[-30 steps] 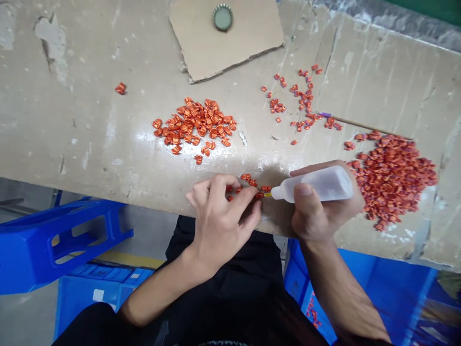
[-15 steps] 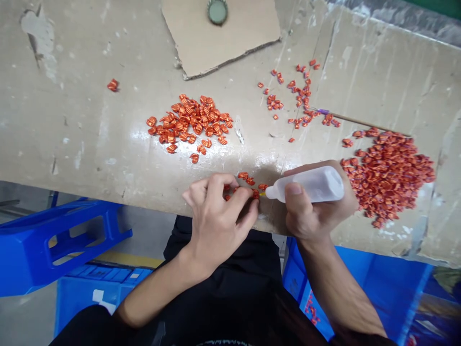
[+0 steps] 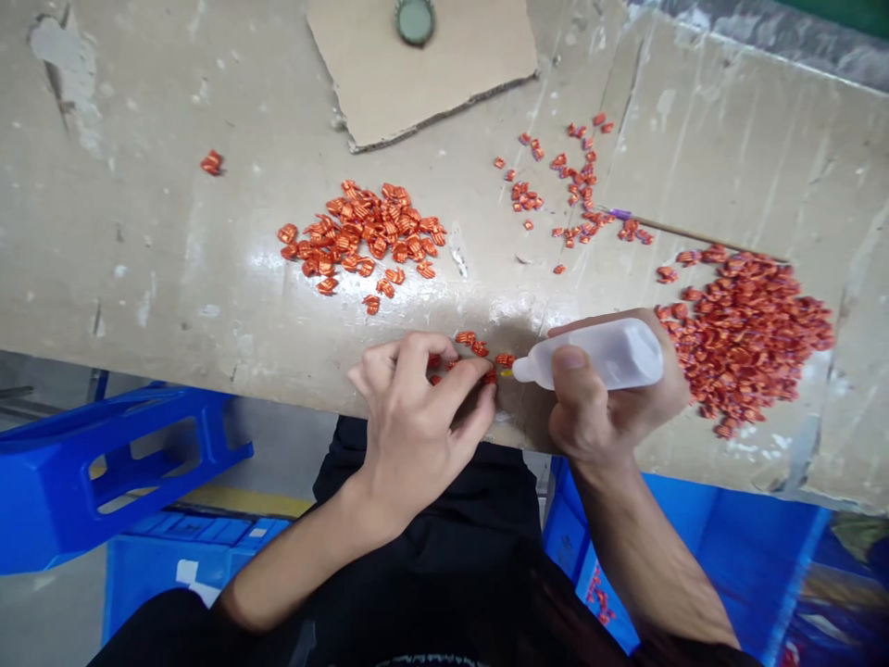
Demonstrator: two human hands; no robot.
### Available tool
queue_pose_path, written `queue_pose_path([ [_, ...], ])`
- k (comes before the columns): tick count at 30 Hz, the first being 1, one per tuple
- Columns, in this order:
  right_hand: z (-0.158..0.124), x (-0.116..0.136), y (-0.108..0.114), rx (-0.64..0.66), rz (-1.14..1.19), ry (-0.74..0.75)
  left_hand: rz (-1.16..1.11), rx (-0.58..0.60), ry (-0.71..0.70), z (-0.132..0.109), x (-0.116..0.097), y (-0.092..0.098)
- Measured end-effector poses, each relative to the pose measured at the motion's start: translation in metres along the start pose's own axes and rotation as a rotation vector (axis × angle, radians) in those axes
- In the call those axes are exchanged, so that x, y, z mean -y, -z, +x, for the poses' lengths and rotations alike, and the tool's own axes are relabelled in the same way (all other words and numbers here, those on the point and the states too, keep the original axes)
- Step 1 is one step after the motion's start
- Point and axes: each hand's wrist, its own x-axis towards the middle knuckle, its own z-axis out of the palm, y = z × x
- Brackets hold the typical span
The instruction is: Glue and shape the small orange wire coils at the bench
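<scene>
My right hand is wrapped round a translucent white squeeze bottle, which lies nearly level with its thin yellow tip pointing left. That tip meets or almost meets a small orange striped piece, pinched between the thumb and forefinger of my left hand. Several more orange pieces lie close by on the table, some partly hidden under my left fingers. Whether any liquid is leaving the tip cannot be seen.
A loose pile of orange pieces lies left of centre, a larger heap at right. Smaller bits are scattered near a thin stick. Cardboard bears a green bottle cap. A blue stool and blue bins stand below the table.
The whole view has shifted very slightly. Both hands keep almost the same pose, with the bottle tip still at the pinched piece.
</scene>
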Motion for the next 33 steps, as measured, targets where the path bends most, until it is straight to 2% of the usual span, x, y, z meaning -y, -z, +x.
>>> queue_pose_path([
  [5, 0.001, 0.000, 0.001, -0.024, 0.058, -0.016, 0.008, -0.001, 0.003, 0.000, -0.001, 0.000],
  [10, 0.005, -0.002, -0.002, -0.183, 0.157, -0.094, 0.048, -0.042, 0.036, 0.001, -0.002, 0.000],
  [16, 0.010, -0.001, -0.003, -0.247, 0.161, -0.161, 0.074, -0.035, 0.020, 0.004, -0.009, -0.003],
  [25, 0.011, 0.000, 0.001, -0.212, 0.146, -0.183, -0.022, 0.037, -0.008, 0.016, -0.011, -0.010],
  [33, 0.006, -0.002, 0.001, -0.088, 0.071, -0.041, -0.082, 0.092, -0.016, 0.015, -0.002, -0.001],
])
